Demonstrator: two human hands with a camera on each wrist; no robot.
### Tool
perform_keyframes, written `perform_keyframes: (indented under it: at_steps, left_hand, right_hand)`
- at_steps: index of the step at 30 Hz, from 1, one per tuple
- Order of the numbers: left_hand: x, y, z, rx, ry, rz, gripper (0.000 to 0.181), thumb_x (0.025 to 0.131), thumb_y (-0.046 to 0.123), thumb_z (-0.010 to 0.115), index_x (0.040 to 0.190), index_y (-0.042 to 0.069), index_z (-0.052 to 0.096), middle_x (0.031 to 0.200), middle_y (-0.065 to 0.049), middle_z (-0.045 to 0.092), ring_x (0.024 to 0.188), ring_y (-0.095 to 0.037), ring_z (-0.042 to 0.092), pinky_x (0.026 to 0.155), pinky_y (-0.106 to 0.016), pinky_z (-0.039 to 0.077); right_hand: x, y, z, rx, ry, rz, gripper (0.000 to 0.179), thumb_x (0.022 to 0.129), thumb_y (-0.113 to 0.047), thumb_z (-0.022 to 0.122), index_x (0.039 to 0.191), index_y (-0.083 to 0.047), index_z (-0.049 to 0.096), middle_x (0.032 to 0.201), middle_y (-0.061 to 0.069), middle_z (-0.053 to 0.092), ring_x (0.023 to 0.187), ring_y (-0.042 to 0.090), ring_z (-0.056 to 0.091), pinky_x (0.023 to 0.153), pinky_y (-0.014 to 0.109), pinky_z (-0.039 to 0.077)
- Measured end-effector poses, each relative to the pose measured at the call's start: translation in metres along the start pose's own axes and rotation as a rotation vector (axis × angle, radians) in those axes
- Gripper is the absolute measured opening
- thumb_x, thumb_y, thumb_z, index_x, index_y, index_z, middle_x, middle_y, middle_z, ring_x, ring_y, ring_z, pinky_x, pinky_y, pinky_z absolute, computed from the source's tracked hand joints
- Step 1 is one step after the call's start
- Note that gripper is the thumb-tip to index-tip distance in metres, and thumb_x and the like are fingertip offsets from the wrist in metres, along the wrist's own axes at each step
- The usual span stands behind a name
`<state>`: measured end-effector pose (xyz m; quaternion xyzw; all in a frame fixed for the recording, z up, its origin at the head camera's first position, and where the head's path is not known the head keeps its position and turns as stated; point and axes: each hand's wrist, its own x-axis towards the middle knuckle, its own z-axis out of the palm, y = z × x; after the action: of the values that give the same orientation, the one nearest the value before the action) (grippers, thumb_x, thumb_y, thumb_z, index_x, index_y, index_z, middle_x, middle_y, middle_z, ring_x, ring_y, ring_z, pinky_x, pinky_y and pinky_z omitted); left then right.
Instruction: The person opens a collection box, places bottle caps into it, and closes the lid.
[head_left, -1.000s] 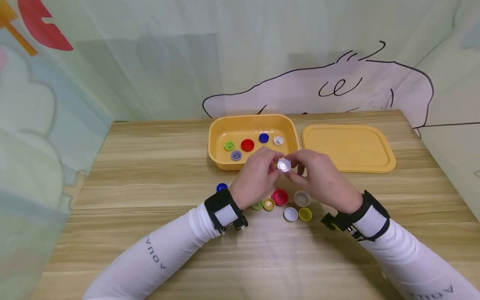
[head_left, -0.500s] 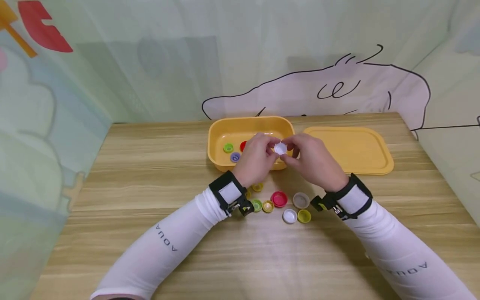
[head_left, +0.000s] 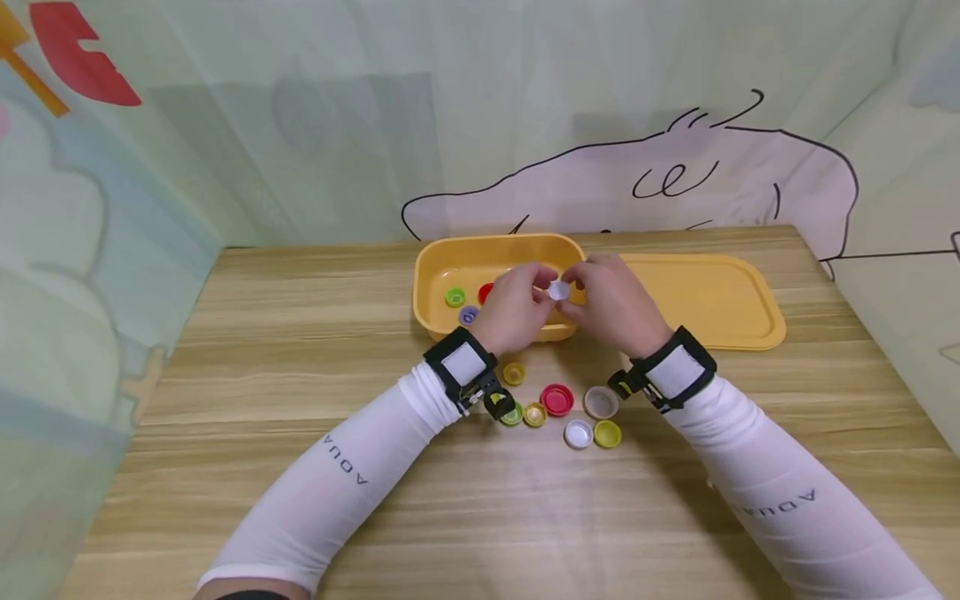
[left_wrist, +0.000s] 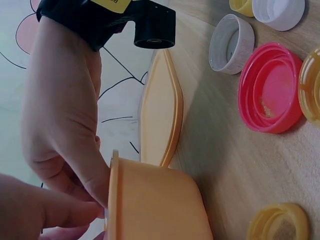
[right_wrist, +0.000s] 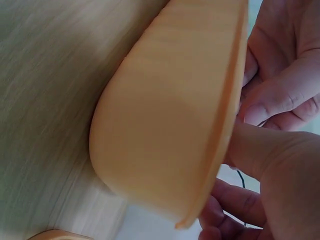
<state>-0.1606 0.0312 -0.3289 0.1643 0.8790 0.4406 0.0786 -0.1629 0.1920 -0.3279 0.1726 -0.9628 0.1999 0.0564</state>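
Observation:
A small white bottle cap (head_left: 558, 290) is held between both hands, over the right part of the yellow box (head_left: 426, 321). My left hand (head_left: 516, 307) pinches its left side and my right hand (head_left: 615, 302) its right side. In the right wrist view, the wall of the box (right_wrist: 165, 110) hides the cap; fingertips show just past the rim. Inside the box lie a green cap (head_left: 455, 297), a red cap (head_left: 486, 292) partly covered by the left hand, and a purple cap (head_left: 468, 315).
Several loose caps lie on the wooden table (head_left: 315, 333) in front of the box, among them a pink cap (head_left: 557, 400), a grey cap (head_left: 601, 402), a white cap (head_left: 578, 433) and a yellow cap (head_left: 607, 433). A yellow lid (head_left: 705, 300) lies flat right of the box.
Both hands have carried the white bottle cap away from the body, from the near edge of the box to above its inside. The cap has also turned in the fingers.

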Motion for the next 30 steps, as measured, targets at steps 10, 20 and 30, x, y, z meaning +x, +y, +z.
perform_keyframes:
  at_steps: [10, 20, 30]
  left_hand:
    - [0.002, -0.002, 0.004, 0.027, -0.037, -0.054, 0.041, 0.091, 0.018, 0.059, 0.13, 0.012, 0.045, 0.127, -0.005, 0.051, 0.092, -0.01, 0.052, 0.078, -0.022, 0.05]
    - [-0.01, 0.004, -0.002, 0.075, 0.038, 0.032, 0.041, 0.091, 0.013, 0.057, 0.13, 0.012, 0.044, 0.125, -0.005, 0.05, 0.105, -0.014, 0.048, 0.087, -0.026, 0.048]
    - [-0.049, 0.013, 0.0, 0.084, -0.012, 0.188, 0.042, 0.088, 0.011, 0.061, 0.128, 0.012, 0.046, 0.113, 0.0, 0.051, 0.096, -0.008, 0.047, 0.083, -0.019, 0.048]
  right_hand:
    - [0.001, 0.003, 0.005, -0.058, -0.021, 0.041, 0.035, 0.078, -0.03, 0.074, 0.098, -0.002, 0.067, 0.081, 0.009, 0.05, 0.082, 0.026, 0.041, 0.069, 0.039, 0.039]
    - [-0.015, -0.003, -0.01, 0.003, 0.013, 0.002, 0.037, 0.079, -0.028, 0.073, 0.104, -0.003, 0.063, 0.089, 0.012, 0.055, 0.082, 0.024, 0.044, 0.068, 0.039, 0.042]
    - [-0.053, -0.009, -0.025, -0.003, -0.004, -0.093, 0.033, 0.078, -0.026, 0.072, 0.102, -0.005, 0.063, 0.087, 0.006, 0.055, 0.079, 0.02, 0.047, 0.066, 0.035, 0.046]
